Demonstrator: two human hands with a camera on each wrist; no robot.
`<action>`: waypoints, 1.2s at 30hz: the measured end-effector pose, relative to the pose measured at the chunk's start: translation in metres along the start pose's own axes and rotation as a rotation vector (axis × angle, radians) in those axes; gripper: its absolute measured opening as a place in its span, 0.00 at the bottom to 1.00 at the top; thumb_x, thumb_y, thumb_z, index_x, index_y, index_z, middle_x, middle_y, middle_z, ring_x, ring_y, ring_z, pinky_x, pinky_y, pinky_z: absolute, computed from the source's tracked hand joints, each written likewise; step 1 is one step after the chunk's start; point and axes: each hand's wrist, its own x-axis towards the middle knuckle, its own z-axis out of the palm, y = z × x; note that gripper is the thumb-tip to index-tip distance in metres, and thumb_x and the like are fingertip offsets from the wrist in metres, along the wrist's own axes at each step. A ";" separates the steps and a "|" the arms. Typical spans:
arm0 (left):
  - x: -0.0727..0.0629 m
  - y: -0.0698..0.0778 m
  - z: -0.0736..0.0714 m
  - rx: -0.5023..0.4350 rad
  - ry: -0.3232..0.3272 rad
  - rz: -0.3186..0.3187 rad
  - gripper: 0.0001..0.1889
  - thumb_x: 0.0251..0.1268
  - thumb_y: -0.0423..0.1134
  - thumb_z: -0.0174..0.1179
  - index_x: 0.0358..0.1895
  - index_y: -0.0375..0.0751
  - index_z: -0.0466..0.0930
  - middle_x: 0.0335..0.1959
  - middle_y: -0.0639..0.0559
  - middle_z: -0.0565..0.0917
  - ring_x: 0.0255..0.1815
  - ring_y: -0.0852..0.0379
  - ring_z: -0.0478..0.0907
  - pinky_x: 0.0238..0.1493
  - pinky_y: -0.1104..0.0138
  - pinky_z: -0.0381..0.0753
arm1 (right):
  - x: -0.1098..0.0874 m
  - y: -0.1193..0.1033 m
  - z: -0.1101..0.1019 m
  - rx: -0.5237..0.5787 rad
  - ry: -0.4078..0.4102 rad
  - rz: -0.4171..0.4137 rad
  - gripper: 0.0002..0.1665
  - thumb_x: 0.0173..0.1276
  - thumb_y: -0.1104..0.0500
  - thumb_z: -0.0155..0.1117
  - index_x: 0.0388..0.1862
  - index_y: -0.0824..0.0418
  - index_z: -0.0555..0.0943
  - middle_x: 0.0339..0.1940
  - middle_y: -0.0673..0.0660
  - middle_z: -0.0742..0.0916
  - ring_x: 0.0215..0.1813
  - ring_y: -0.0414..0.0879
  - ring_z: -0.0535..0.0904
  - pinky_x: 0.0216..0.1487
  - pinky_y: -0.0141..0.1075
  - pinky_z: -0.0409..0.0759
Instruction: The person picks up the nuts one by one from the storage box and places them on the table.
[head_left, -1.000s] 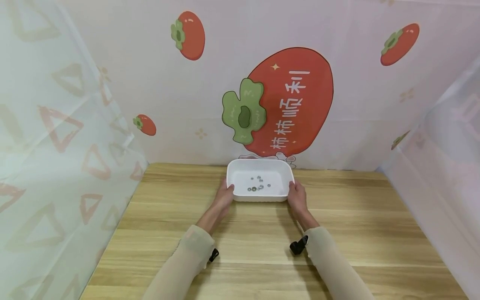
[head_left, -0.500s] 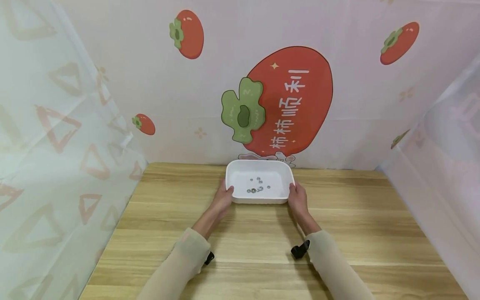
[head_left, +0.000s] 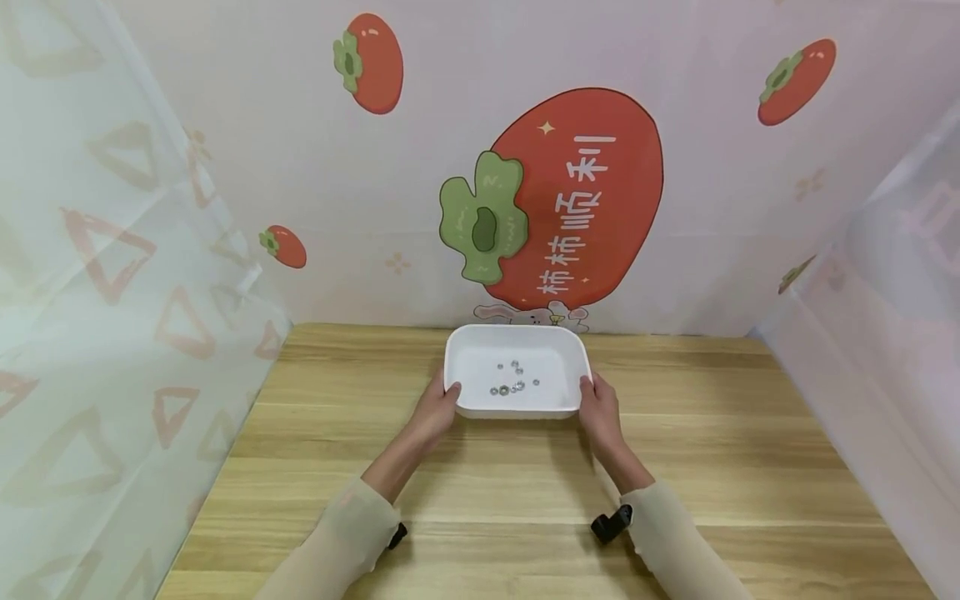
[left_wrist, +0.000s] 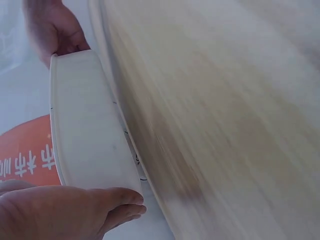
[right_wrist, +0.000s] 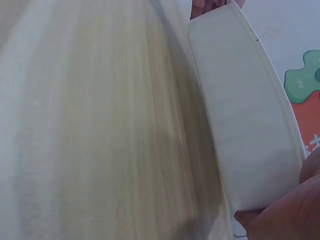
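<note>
Between both hands is a white rectangular tray (head_left: 517, 413) with rounded corners, held above the wooden table. Several small shiny metal nuts or rings (head_left: 504, 390) lie loose on its floor, too small to name surely. My left hand (head_left: 437, 407) grips the tray's left end, thumb over the rim and fingers beneath. At the opposite end my right hand (head_left: 600, 408) holds it the same way. In the left wrist view the tray's long outer wall (left_wrist: 90, 120) fills the space between the hands, and the right wrist view shows that wall (right_wrist: 250, 110) too.
The wood-grain table (head_left: 517, 500) spreads out around the forearms. A backdrop sheet with printed persimmons (head_left: 592, 200) rises at the table's far edge. Patterned sheets (head_left: 112, 333) hang along both sides. Black wrist devices (head_left: 612, 524) sit by the sleeves.
Both hands have brought the tray slightly nearer the body, so it appears lower and larger in the head view. The elbows have spread a little, and the small metal pieces keep their arrangement.
</note>
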 end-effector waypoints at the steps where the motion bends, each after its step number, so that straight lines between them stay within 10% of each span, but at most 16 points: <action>1: -0.003 0.001 -0.001 0.015 -0.005 -0.003 0.32 0.86 0.31 0.38 0.86 0.32 0.39 0.87 0.33 0.46 0.87 0.37 0.43 0.84 0.46 0.45 | -0.003 -0.001 -0.001 -0.007 0.003 -0.006 0.28 0.89 0.58 0.39 0.76 0.74 0.69 0.71 0.73 0.79 0.69 0.58 0.75 0.72 0.54 0.73; 17: -0.052 0.007 -0.008 0.223 -0.027 0.042 0.31 0.86 0.34 0.46 0.83 0.28 0.50 0.81 0.29 0.62 0.83 0.35 0.57 0.81 0.42 0.56 | -0.046 -0.007 -0.015 -0.063 0.003 -0.029 0.25 0.88 0.59 0.45 0.72 0.73 0.74 0.59 0.72 0.85 0.55 0.55 0.82 0.49 0.33 0.81; 36: -0.086 -0.008 -0.012 0.297 -0.039 0.045 0.31 0.84 0.33 0.50 0.82 0.27 0.52 0.79 0.29 0.65 0.81 0.35 0.61 0.79 0.42 0.61 | -0.081 0.010 -0.018 -0.132 -0.046 -0.054 0.23 0.87 0.61 0.49 0.71 0.73 0.76 0.62 0.70 0.86 0.59 0.54 0.81 0.54 0.31 0.80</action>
